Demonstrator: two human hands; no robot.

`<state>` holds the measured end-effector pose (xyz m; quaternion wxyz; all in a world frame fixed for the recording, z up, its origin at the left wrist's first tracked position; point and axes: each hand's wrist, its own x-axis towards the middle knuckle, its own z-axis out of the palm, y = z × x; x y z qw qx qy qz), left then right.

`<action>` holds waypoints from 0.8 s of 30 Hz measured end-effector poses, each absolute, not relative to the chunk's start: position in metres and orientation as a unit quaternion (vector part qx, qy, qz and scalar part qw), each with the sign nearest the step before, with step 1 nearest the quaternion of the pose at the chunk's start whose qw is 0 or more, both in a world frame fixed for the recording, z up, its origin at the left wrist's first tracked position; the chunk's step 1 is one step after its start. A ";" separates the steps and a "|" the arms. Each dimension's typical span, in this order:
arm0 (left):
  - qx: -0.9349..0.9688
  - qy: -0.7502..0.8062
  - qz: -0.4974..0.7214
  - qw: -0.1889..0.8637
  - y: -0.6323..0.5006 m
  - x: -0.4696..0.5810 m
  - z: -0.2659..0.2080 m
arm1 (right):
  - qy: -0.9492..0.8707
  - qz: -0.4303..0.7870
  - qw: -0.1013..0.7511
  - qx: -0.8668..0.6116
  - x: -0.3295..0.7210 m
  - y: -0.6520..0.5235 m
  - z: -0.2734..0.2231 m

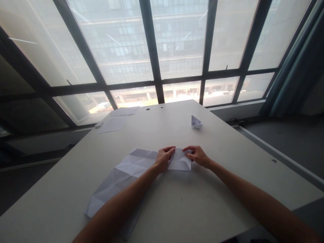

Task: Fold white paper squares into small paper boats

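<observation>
Between my two hands is a small folded piece of white paper (179,163), roughly square, with crease lines across it. My left hand (164,158) pinches its left edge, thumb and fingers closed on it. On the opposite side, my right hand (197,155) grips the upper right edge with bent fingers. A larger creased sheet of paper (121,179) lies unfolded to the left, partly hidden under my left forearm. Farther off, to the right, a folded paper boat (196,123) stands on the white table (227,189).
Several flat paper sheets (113,121) lie at the table's far left. A round dark cable hole (148,109) is near the far edge. Tall framed windows (131,44) rise behind the table, and a blue curtain (291,67) hangs at the right.
</observation>
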<state>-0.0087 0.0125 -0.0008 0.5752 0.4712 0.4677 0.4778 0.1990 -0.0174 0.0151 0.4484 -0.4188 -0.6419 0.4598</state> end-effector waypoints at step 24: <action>0.832 0.350 0.345 0.258 -0.003 -0.004 -0.003 | -0.808 0.163 0.364 -0.434 0.212 -0.007 -0.008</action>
